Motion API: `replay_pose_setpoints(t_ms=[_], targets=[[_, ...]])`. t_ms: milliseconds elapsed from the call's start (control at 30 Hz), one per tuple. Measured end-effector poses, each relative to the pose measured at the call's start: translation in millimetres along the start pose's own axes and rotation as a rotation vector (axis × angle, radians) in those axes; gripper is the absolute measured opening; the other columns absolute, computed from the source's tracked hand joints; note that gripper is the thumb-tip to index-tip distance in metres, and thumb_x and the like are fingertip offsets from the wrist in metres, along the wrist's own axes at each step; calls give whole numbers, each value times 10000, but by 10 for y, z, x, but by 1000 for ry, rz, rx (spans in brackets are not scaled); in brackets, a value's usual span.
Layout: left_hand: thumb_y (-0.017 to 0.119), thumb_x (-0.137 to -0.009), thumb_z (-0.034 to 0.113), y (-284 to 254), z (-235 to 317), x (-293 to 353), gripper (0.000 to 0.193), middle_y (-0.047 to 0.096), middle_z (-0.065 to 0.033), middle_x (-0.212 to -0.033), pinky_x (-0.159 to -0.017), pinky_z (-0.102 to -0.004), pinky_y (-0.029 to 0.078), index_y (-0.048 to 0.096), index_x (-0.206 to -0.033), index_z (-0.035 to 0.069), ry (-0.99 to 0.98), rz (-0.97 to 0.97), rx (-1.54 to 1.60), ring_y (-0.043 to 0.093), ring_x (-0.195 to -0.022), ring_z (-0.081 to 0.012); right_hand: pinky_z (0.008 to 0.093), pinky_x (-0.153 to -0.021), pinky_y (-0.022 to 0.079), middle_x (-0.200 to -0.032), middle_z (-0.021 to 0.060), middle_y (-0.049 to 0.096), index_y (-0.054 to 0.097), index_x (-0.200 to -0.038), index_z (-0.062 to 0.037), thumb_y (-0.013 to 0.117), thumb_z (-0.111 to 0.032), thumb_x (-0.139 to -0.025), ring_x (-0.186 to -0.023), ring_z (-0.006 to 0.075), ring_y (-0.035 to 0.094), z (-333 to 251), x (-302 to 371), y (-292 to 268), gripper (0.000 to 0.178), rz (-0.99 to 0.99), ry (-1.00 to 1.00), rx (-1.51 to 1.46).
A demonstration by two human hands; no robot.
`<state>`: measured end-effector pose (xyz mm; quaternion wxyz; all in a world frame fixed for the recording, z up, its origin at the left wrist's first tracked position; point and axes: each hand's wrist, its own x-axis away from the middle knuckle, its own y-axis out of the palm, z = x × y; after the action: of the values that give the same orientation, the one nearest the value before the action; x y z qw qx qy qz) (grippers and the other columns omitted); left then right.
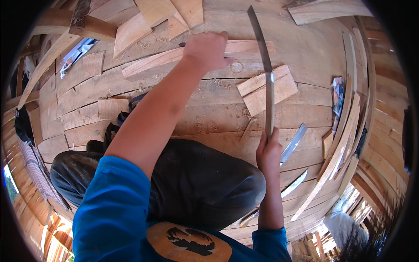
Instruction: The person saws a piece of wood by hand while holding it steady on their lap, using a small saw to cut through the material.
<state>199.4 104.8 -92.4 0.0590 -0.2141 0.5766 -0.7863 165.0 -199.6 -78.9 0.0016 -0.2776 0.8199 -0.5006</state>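
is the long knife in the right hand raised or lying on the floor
Raised: the right hand holds the long knife by its handle, blade pointing up and away over the planks.

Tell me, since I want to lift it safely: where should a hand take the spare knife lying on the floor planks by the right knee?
Grip the spare knife by its lower, near end, probably the handle; its bare blade points up-right, away. Come from the person's side, beside the right hand.

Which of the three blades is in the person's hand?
The long upright blade, gripped by the right hand; the other two lie flat on the floorboards.
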Motion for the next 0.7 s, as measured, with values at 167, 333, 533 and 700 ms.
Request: replay_pose_setpoints(t_ms=[167,333,533,700], targets=[[712,-772,530,33,-1,3,587,693,-171,-909,-736,-444,555,607,-1100,55,-4,32,-38,687,-864,-330,537,-461,459,-613,269,582,454,-1081,-29,523,-136,-963,-598,469,601,-132,-127,-39,174,7,-30,-5],[709,-774,529,92,-9,-21,599,692,-174,-908,-739,-439,556,603,-1127,56,0,54,-35,686,-867,-328,529,-458,461,-607,261,581,458,-1112,-34,507,-123,-967,-594,459,607,-84,-71,65,177,38,-32,-19],[701,-781,514,65,-82,-46,580,704,-152,-886,-754,-428,561,613,-1151,76,-9,26,-53,693,-852,-316,522,-473,475,-641,262,595,464,-1131,-37,509,-119,-963,-612,463,612,43,229,200,192,88,-33,-114],[690,-784,529,58,13,-19,595,706,-150,-876,-755,-423,564,616,-1162,76,42,52,-40,695,-844,-308,528,-485,473,-668,263,609,459,-1135,-47,507,-124,-964,-646,459,623,-73,-17,135,193,-21,69,-58]])
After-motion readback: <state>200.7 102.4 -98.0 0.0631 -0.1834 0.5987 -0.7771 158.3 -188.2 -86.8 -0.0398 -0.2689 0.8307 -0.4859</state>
